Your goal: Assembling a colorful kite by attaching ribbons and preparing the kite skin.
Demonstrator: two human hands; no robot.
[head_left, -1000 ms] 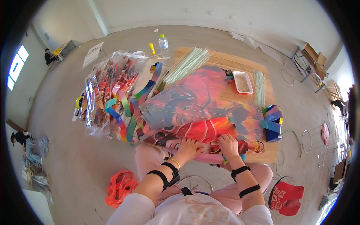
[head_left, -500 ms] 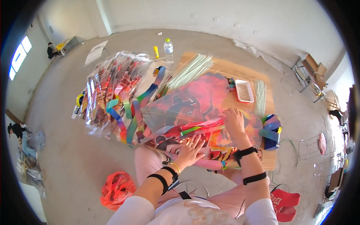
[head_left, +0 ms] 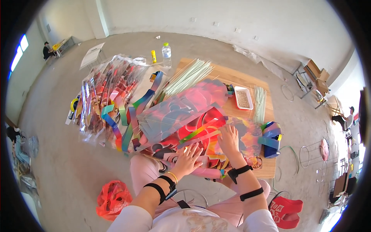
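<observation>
Both hands are apart from each other, fingers spread: the left hand (head_left: 188, 160) lies palm down on the brightly printed sheet (head_left: 212, 115), and the right hand (head_left: 228, 140) reaches over it near the end of a green-and-yellow strip (head_left: 199, 132). The sheet lies at the near side of the wooden counter (head_left: 266, 169), in front of the person. Beyond are a bundle of pale sticks (head_left: 192, 77) and a white tray (head_left: 236, 91); a blue ribbon roll (head_left: 272, 150) sits to the right.
</observation>
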